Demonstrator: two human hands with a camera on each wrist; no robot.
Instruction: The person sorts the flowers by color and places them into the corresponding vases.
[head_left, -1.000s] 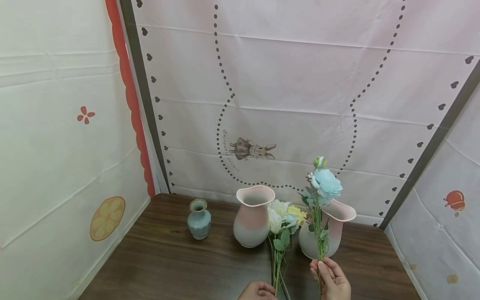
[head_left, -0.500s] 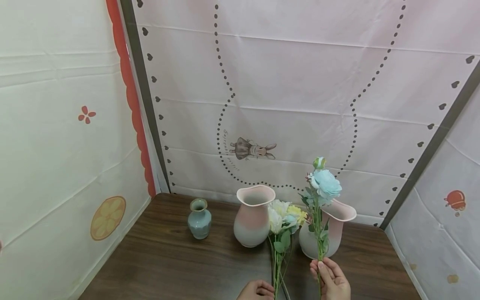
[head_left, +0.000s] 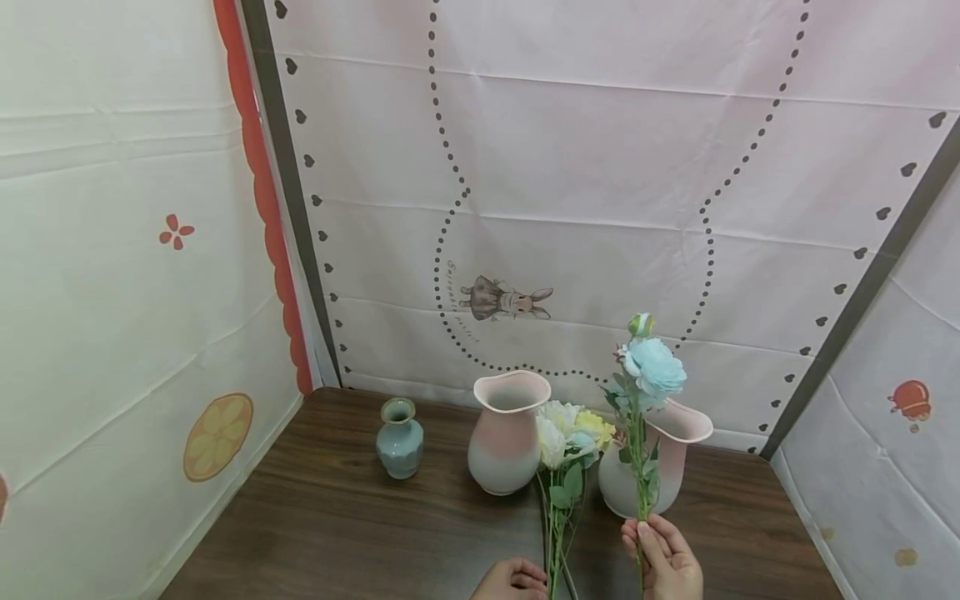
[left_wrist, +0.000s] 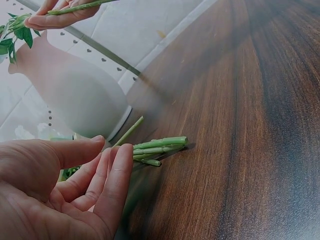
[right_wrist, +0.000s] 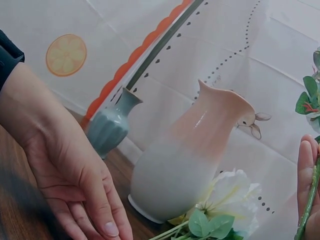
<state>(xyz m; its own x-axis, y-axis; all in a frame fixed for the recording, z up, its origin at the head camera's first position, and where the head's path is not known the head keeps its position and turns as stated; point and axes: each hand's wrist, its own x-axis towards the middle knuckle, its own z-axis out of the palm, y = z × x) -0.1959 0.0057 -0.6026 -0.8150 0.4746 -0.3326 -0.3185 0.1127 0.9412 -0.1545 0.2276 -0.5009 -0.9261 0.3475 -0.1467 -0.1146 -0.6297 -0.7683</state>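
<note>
My right hand pinches the green stem of a light-blue artificial flower, which stands upright with a bud at its top. Low in the head view, my left hand is beside the stems of a flower bunch with white, yellow and pale-blue blooms. In the left wrist view, a gap shows between thumb and fingers, and the cut stem ends stick out past the fingertips. Behind the held flower stands a pink-and-white vase, partly covered by it. Another pink-and-white vase is left of the bunch.
A small blue-green vase stands at the back left of the dark wooden table. Printed cloth hangs behind the table and along both sides.
Both hands stay nearly in place. The held blue flower shifts very slightly to the right; the vases and the bunch keep their places.
</note>
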